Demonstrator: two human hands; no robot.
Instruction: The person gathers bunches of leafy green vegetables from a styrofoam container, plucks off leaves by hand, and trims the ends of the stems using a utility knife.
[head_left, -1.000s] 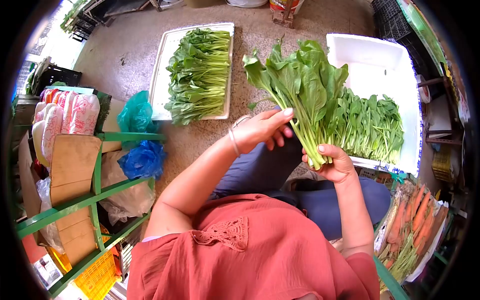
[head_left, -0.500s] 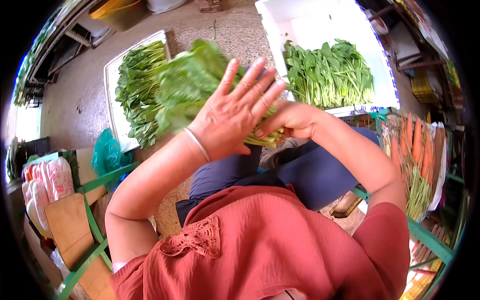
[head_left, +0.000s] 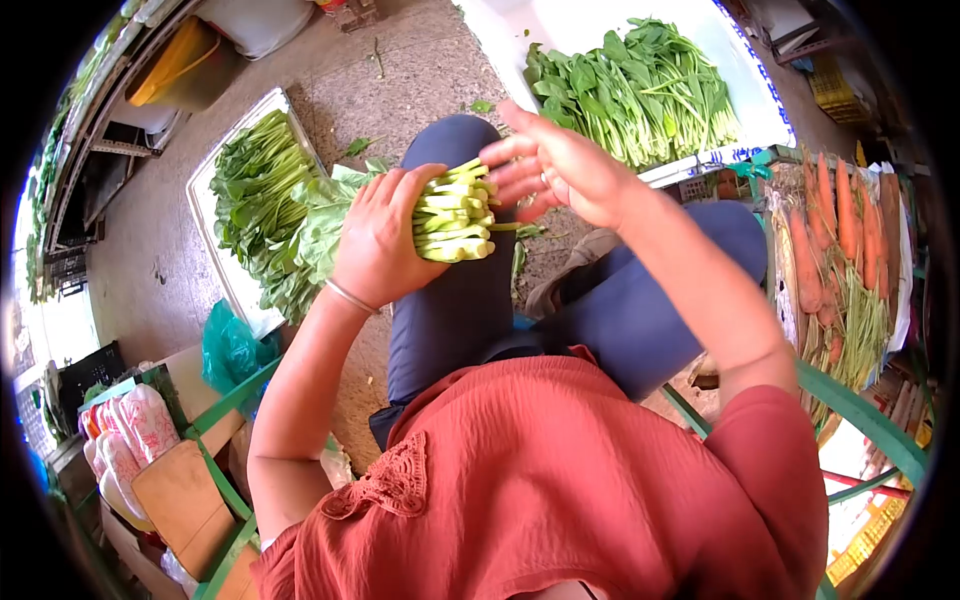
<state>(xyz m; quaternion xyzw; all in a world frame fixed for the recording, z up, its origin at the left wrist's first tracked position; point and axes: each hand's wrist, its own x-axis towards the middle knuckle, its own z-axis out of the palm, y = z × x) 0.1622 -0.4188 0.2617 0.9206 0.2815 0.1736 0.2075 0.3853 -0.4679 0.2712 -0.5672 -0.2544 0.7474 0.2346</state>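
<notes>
My left hand [head_left: 378, 235], with a bangle at the wrist, is wrapped round a bunch of leafy greens [head_left: 452, 217] above my left knee. The pale cut stem ends point right and the leaves trail left; the palm side of the grip is hidden. Just right of the stem ends is my right hand [head_left: 575, 172], fingers apart and holding nothing. Whether its fingertips touch the stems, I cannot tell. More greens [head_left: 262, 190] lie in a shallow white tray [head_left: 205, 200] on the left. Another pile of greens [head_left: 635, 95] fills part of a white foam box [head_left: 490, 30] ahead.
Carrots [head_left: 850, 225] with their tops lie at my right, beside a green metal frame [head_left: 865, 420]. To the left are a teal plastic bag [head_left: 232, 342] and pieces of cardboard [head_left: 180, 495]. A yellow bucket [head_left: 185, 65] stands at the back left. Loose leaves [head_left: 357, 147] litter the floor.
My left hand has gone from flat and spread over the bunch to wrapped round it. My right hand has let go of the stems and moved off to the right, opening.
</notes>
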